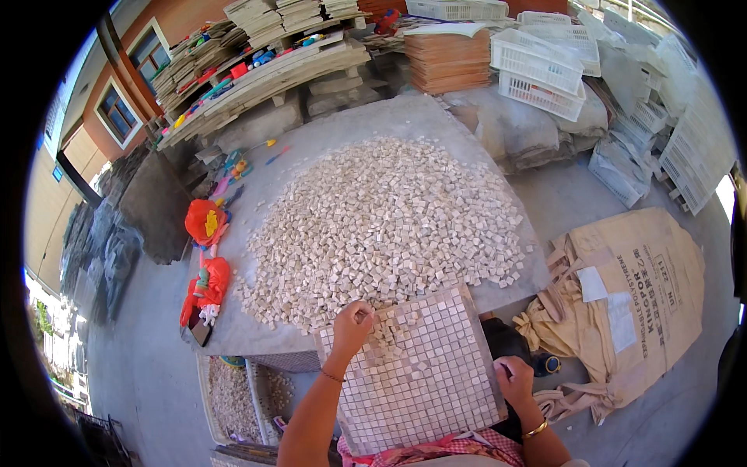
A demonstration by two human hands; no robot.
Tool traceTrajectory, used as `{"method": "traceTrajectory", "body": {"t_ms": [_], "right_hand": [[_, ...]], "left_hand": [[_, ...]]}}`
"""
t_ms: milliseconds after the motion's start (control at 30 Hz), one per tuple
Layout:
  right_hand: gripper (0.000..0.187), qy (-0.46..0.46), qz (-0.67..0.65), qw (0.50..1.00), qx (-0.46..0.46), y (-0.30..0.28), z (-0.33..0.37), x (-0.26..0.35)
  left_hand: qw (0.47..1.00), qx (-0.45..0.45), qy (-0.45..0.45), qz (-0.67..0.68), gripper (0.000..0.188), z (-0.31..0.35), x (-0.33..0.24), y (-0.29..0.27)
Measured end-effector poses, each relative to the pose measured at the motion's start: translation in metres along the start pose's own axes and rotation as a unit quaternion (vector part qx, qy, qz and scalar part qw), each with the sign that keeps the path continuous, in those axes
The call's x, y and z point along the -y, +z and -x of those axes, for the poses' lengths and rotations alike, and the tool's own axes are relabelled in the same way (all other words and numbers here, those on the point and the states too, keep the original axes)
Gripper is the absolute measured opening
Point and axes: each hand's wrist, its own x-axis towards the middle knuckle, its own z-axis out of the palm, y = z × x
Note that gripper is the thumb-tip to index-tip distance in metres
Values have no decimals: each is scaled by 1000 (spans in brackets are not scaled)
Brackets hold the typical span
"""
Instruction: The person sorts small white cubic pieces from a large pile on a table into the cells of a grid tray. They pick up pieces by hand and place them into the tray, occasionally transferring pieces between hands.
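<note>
A square grid board point(424, 389) rests tilted across my lap, its upper end against the table's front edge. Small pale stone tiles sit in most of its cells. Several loose tiles point(381, 338) lie scattered near its upper left part. My left hand point(352, 328) is over that upper left corner, fingers curled in a pinch; whatever they hold is too small to make out. Beside the board's right edge is my right hand point(515, 379), its fingers closed and their contents hidden. A wide heap of similar tiles point(381, 218) covers much of the table point(272, 335) beyond the board.
Red plastic bags point(206, 222), small toys and a phone point(201, 333) lie along the table's left edge. Below is a white crate point(226, 397) of tiles. A large tan sack point(630, 303) lies at right. White baskets point(541, 70) and stacked boards point(447, 58) stand behind.
</note>
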Motion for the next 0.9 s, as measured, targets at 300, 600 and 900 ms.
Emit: {"method": "traceTrajectory", "body": {"t_ms": [300, 600, 900], "right_hand": [[4, 15, 3, 1000, -3, 1, 0, 1], [3, -5, 9, 1000, -5, 2, -1, -1], [4, 3, 13, 1000, -4, 2, -1, -1]], "left_hand": [[815, -39, -109, 568, 9, 23, -2, -20], [987, 27, 125, -95, 22, 31, -5, 1], [996, -49, 44, -52, 12, 31, 11, -22]]}}
